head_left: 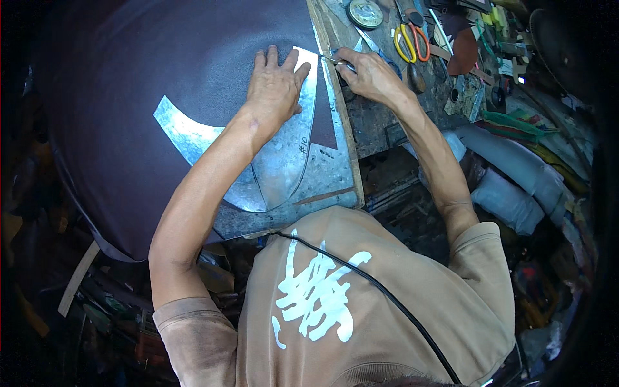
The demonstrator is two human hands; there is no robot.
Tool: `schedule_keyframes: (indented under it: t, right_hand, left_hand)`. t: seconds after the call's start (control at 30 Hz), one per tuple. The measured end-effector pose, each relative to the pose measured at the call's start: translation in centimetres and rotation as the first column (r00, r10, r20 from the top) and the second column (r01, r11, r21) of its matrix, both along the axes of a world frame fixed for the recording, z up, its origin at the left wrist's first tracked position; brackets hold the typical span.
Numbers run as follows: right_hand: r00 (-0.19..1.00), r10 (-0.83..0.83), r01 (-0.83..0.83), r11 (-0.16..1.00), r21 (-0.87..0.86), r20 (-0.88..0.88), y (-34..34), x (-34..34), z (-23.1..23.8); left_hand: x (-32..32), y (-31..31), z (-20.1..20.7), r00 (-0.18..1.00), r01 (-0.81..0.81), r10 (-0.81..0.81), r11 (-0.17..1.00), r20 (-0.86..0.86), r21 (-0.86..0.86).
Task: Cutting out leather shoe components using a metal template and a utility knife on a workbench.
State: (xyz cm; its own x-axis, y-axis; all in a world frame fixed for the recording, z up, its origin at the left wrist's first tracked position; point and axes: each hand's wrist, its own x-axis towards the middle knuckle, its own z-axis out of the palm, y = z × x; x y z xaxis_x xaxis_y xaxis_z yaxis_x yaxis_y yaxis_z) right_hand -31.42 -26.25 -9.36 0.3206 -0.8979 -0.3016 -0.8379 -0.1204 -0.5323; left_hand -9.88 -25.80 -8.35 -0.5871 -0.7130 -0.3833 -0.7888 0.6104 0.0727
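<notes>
A sheet of dark maroon leather [161,45] spreads over the left side of the worktop. On it lies a shiny, curved metal template [284,158] with a pointed arm reaching left. My left hand [274,84] presses flat on the template's upper part, fingers spread. Beside the template's top right corner, my right hand [369,74] grips a slim tool with a thin metal tip [332,60]. Its tip is at the edge of the leather; the fingers hide its handle, so I cannot tell its exact kind. A narrow leather point [325,122] shows right of the template.
The pale metal work surface [335,177] ends at a wooden edge strip [354,155]. Beyond it, a cluttered bench holds a round tin [365,13], scissors with yellow and orange handles [405,45] and a reddish-brown piece [463,53]. Plastic-wrapped rolls [509,200] lie at right.
</notes>
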Motion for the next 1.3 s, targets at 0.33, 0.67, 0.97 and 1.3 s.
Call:
schedule_keyframes:
  t: [0.33,0.67,0.97,1.3]
  right_hand:
    - [0.869,-0.370,0.361,0.928,0.092,0.328,1.2,0.4,1.1]
    - [0.760,-0.610,0.649,0.699,-0.301,0.224,7.3,8.9,-1.8]
    - [0.755,-0.640,0.639,0.670,-0.379,0.142,6.5,10.0,-2.8]
    - [0.754,-0.654,0.634,0.697,-0.335,0.067,6.2,10.4,-1.8]
  left_hand:
    - [0.3,0.1,0.0,0.994,0.070,-0.072,0.997,-0.086,-0.019]
    - [1.0,-0.9,-2.2,0.912,0.305,-0.323,0.946,-0.254,-0.109]
    - [1.6,-1.4,-2.9,0.892,0.331,-0.337,0.941,-0.302,-0.073]
    - [1.7,-1.5,-2.6,0.892,0.347,-0.357,0.934,-0.277,-0.085]
